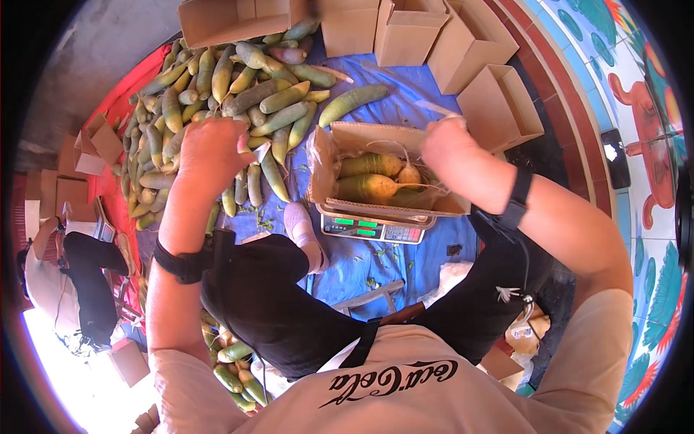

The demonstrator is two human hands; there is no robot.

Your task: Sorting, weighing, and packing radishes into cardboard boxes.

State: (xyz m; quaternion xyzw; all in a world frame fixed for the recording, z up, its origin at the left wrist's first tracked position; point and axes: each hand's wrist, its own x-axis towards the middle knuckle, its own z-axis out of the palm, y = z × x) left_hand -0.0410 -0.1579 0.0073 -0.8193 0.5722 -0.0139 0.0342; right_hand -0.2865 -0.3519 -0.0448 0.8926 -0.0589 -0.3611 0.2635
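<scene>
My left hand [214, 144] is curled above a large heap of green radishes [282, 119]. A small white piece [262, 152] sticks out at its fingertips. My right hand [447, 140] is closed over the right end of an open cardboard box [379, 209], with a thin pale strip [436, 107], blurred, projecting from it. Inside the box lie several green radishes [368, 164] with yellowish root ends, beside a clear plastic liner [325, 149]. The box rests on a digital scale [358, 229] with lit green displays.
Open cardboard cartons [409, 32] curve around the back and right. A blue tarp [352, 260] covers the floor, with a single radish [353, 103] behind the box. Another person [81, 287] sits at the left. A phone [615, 157] lies on the tiled ledge at right.
</scene>
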